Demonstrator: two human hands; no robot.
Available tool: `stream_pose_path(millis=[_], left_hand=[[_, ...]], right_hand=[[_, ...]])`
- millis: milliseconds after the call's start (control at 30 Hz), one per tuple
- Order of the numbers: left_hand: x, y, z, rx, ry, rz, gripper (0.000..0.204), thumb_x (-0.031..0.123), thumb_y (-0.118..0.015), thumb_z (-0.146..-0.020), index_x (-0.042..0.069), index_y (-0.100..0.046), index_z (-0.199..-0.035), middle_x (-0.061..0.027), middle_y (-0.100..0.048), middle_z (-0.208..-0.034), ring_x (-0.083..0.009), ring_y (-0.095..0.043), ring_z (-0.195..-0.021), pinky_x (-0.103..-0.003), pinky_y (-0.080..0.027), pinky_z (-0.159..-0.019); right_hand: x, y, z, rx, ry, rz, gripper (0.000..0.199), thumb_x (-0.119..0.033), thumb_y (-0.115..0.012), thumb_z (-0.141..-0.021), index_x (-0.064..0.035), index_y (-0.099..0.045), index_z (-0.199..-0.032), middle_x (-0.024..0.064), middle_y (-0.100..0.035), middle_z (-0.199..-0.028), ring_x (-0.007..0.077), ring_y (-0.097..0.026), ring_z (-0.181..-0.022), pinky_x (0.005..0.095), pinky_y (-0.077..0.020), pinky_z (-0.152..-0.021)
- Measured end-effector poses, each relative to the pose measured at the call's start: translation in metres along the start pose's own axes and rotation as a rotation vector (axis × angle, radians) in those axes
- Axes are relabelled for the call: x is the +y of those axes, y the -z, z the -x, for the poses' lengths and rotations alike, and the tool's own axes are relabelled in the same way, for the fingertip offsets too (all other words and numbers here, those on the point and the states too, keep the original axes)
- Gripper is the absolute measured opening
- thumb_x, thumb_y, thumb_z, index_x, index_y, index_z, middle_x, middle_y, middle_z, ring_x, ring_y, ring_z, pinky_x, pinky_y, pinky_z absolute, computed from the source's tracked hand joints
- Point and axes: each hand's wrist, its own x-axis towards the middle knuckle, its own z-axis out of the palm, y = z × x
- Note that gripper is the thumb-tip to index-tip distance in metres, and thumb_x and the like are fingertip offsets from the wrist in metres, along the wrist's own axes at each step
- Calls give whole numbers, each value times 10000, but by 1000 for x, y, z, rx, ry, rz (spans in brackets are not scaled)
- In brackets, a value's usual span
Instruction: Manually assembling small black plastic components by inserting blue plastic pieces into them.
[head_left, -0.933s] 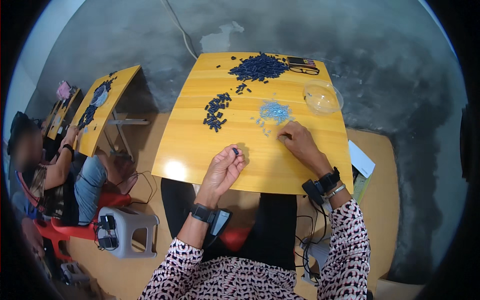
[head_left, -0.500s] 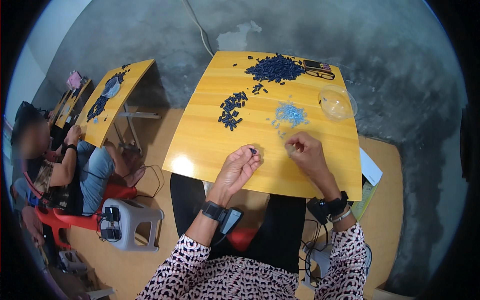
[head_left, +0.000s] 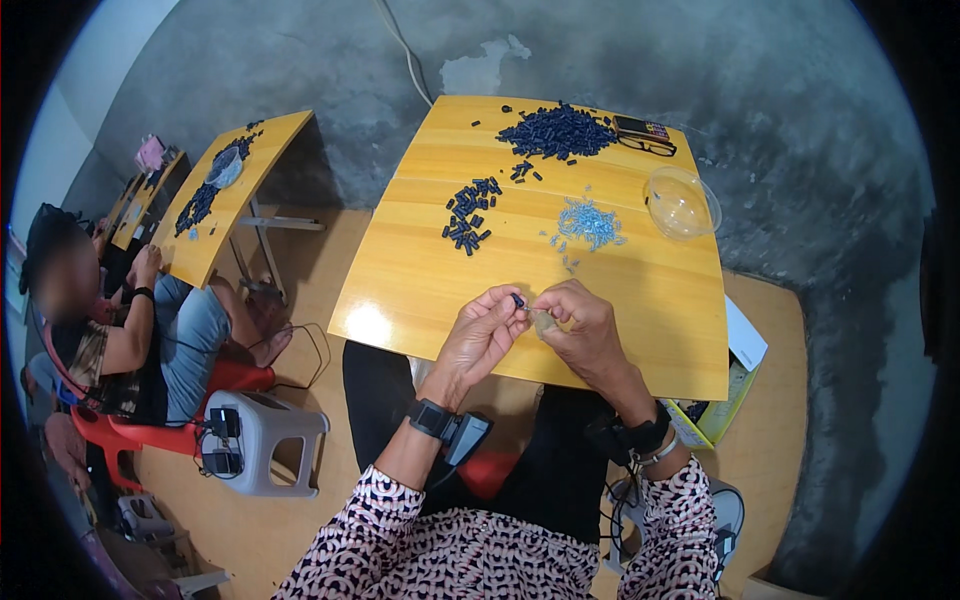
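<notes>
Near the front edge of the yellow wooden table [head_left: 400, 300], my left hand [head_left: 478, 340] pinches a small dark cylindrical piece [head_left: 517, 300] between thumb and fingertips. My right hand [head_left: 585, 335] meets it from the right, its thumb and forefinger pinched together at the piece's end. Whatever is between those right fingertips is too small to make out. A pale covering shows on the right thumb. Beyond my hands lie a heap of tiny light-blue pieces [head_left: 590, 224] and a loose group of dark cylindrical pieces [head_left: 467, 215].
A large heap of dark pieces [head_left: 556, 132] sits at the far edge, beside a keypad device [head_left: 641, 127] and eyeglasses [head_left: 648, 147]. A clear plastic bowl [head_left: 683, 205] stands at the right. To the left, a person [head_left: 125, 340] sits at another table [head_left: 255, 165], near a grey stool [head_left: 270, 445].
My right hand has moved left, from near the light-blue heap to the dark piece in my left hand. The fingertips of both hands now meet. The view has shifted slightly.
</notes>
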Motion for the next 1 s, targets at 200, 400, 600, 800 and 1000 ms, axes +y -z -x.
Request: stream_pose_path(millis=[200, 400, 600, 800, 1000], left_hand=[[0, 2, 0, -1, -7, -23, 157, 63, -608, -888, 8, -614, -1035, -65, -635, -920, -131, -595, -825, -249, -498, -771], [-1, 1, 0, 3, -20, -55, 168, 56, -605, -889, 2, -612, -1048, -70, -634, -922, -141, -589, -815, -250, -500, -764], [-4, 2, -1, -1, -31, -61, 173, 44, -598, -890, -8, -613, -1055, -75, -637, -920, -145, -593, -800, -248, -506, -756], [-4, 4, 0, 33, -46, -79, 176, 37, -594, -893, -15, -609, -1060, -77, -638, -919, -143, -602, -797, -248, -513, -751], [-4, 4, -2, 27, -40, -90, 182, 34, -593, -893, -20, -602, -1067, -71, -635, -924, -132, -600, -797, -247, -513, -751]], right_hand=[[4, -4, 0, 5, -12, -6, 87, -25, -642, -734, 3, -597, -803, 131, -607, -763, 279, -598, -738, 343, -478, -649], [8, -6, 2, 34, -2, -23, 98, -1, -655, -751, -1, -622, -843, 58, -580, -730, 115, -491, -604, 249, -414, -551], [23, -16, 13, 71, -314, -299, 106, -68, -642, -790, 28, -639, -835, 59, -607, -661, 90, -525, -571, 254, -422, -526], [6, -12, 8, 2, -600, -469, 141, -99, -642, -830, 40, -660, -827, 0, -609, -637, 47, -504, -580, 233, -417, -528], [2, -22, 14, 145, -320, -103, 51, -12, -638, -755, 19, -617, -789, 63, -551, -637, 158, -528, -581, 294, -431, -541]])
